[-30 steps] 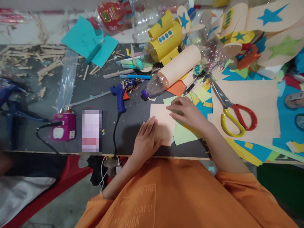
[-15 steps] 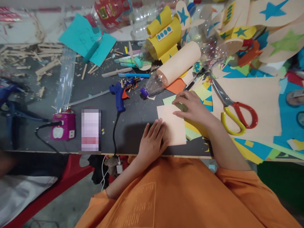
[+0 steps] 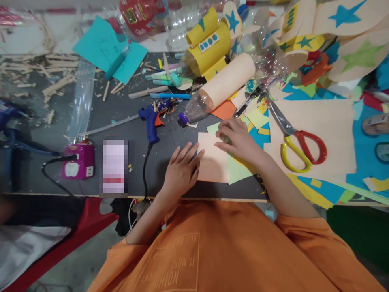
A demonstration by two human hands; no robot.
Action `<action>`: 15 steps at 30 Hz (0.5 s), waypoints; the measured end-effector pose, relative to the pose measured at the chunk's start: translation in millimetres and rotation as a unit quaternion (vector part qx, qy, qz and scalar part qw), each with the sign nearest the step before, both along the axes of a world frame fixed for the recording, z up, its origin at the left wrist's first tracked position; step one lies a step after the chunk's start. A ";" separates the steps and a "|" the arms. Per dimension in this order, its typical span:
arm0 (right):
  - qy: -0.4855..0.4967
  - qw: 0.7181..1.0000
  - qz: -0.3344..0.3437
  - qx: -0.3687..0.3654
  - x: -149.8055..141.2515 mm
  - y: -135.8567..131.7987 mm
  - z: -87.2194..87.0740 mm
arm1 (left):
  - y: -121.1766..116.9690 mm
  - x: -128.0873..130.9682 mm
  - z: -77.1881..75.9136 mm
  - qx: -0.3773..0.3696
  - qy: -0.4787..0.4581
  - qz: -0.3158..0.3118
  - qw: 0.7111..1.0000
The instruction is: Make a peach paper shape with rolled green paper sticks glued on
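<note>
A small peach sheet of paper [image 3: 212,162] lies on the dark table in front of me, partly over a pale green sheet [image 3: 243,170]. My left hand [image 3: 182,170] rests at the left edge of the peach sheet, fingers spread. Over its upper right part my right hand [image 3: 235,138] hovers or lightly touches, fingers curved and thumb apart; contact is unclear. Above the hands is a clear bottle with a purple cap [image 3: 183,118], wrapped in a peach paper tube [image 3: 229,81]. Right of my right arm lie large scissors [image 3: 296,150] with one red and one yellow handle.
A blue glue gun [image 3: 150,121] lies left of the bottle, its cord running over the front edge. Further left are a phone [image 3: 114,166] and a magenta power block [image 3: 78,161]. Yellow-wrapped bottle [image 3: 212,50], paper scraps and wood splinters lie behind. Someone sits at lower left.
My left hand has slid left, off the middle of the peach sheet to its edge. The sheet has shifted slightly left, showing more green paper. My right hand has barely moved.
</note>
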State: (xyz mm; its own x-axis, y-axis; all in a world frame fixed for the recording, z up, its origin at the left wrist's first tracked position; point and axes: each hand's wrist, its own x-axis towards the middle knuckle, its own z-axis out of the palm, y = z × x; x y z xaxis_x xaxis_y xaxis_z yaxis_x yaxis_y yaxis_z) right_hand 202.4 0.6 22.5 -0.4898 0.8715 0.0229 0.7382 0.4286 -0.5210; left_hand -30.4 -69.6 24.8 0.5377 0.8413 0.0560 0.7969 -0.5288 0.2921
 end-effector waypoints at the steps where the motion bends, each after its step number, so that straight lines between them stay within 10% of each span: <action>1: -0.001 1.000 0.002 0.001 -1.3 -0.3 0.2 | 2.0 -3.7 0.2 -0.006 -0.002 -0.008 1.000; 15: 0.010 1.000 -0.022 0.018 -5.9 1.7 -5.4 | 12.6 10.6 2.8 -0.080 -0.036 -0.040 0.995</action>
